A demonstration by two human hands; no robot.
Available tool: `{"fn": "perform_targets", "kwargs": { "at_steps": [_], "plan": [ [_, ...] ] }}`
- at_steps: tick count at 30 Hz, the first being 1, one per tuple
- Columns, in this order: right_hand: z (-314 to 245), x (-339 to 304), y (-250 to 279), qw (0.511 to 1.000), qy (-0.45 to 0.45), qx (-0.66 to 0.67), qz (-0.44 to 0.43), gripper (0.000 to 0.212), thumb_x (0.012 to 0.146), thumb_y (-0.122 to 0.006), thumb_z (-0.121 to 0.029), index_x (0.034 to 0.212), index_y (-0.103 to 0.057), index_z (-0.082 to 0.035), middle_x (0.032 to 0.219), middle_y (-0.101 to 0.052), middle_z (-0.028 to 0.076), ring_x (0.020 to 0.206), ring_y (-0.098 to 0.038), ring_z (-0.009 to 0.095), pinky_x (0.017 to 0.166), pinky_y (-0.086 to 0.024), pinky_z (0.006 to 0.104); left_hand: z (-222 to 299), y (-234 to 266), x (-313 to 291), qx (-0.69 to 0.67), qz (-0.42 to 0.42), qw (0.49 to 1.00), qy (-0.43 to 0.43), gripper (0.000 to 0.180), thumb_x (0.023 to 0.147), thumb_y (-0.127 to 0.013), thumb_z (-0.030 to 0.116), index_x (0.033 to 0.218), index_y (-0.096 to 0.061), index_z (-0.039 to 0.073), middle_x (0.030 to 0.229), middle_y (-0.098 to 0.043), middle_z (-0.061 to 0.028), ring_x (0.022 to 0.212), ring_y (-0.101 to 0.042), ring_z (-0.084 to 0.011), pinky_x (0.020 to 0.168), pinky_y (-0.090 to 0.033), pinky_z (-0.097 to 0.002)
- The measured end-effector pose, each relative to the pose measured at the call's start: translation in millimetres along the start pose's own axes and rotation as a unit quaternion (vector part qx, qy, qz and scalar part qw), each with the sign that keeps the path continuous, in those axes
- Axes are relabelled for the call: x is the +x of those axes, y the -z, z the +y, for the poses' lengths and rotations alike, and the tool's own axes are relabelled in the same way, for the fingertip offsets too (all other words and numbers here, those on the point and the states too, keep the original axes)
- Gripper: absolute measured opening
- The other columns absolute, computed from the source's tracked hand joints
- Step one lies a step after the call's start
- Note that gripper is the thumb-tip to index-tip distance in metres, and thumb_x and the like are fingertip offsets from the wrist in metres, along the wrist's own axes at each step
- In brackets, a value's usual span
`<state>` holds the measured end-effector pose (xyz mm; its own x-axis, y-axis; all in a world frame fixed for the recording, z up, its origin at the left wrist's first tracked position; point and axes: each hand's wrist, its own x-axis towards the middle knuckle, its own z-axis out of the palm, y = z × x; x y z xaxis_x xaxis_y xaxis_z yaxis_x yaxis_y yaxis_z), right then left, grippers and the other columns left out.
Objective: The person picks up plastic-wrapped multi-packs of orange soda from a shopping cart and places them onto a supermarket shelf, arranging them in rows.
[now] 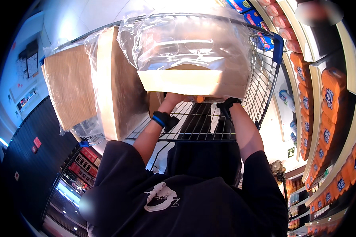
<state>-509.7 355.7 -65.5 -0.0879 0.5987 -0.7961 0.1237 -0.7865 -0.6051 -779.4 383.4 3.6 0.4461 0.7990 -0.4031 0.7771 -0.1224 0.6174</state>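
My left hand and my right hand are both tucked under the near bottom edge of a plastic-wrapped cardboard box, bearing it from below; the fingers are hidden behind the box, so I can only say that they press against its underside, not how far they curl. I wear a dark band on each wrist, and my black sleeves come up from the lower edge.

The box sits tilted over the wire shopping cart, its pale lower face turned toward me and loose clear film bunched over its top. It is above the cart's wire floor, near the right wall with the blue corner trim.

To its left, 2 more wrapped cardboard boxes stand on edge in the cart: a tall one just beside the box I hold, and a flatter brown one further left, leaning out over the cart's rim.

On my right run shelves packed with orange packages. At lower left is a dark display with small red packs.
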Motion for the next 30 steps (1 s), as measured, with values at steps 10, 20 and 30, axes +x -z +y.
{"fn": "perform_targets", "kwargs": {
  "at_steps": [10,20,30],
  "plan": [
    [20,5,-26,0.991,0.022,0.043,-0.121,0.07,0.072,-0.086,-0.051,0.12,-0.065,-0.004,0.117,-0.067,0.007,0.097,-0.065,0.018,0.079,-0.052,0.0278,5,-17,0,-0.117,-0.06,0.988,0.081,0.058,0.081,-0.08,0.042,0.127,-0.064,0.011,0.122,-0.067,-0.0131,0.114,-0.063,-0.0289,0.097,-0.049,-0.0405],
    [8,1,-24,0.952,0.043,-0.142,-0.269,0.051,0.091,-0.069,-0.044,0.12,-0.066,-0.002,0.11,-0.07,0.009,0.095,-0.064,0.019,0.091,-0.049,0.0296,17,-28,12,0.098,-0.071,0.987,0.109,0.049,0.085,-0.072,0.034,0.126,-0.064,0.009,0.116,-0.069,-0.0157,0.107,-0.065,-0.0323,0.095,-0.05,-0.0418],
    [31,-12,-17,0.956,0.058,-0.079,-0.276,0.05,0.089,-0.071,-0.036,0.116,-0.066,0.005,0.106,-0.07,0.016,0.093,-0.064,0.025,0.087,-0.05,0.0348,-52,-28,-6,0.244,0.018,0.969,0.041,0.035,0.095,-0.052,0.023,0.124,-0.065,0.01,0.121,-0.068,-0.0159,0.111,-0.064,-0.0329,0.101,-0.047,-0.0421]
  ]
}}
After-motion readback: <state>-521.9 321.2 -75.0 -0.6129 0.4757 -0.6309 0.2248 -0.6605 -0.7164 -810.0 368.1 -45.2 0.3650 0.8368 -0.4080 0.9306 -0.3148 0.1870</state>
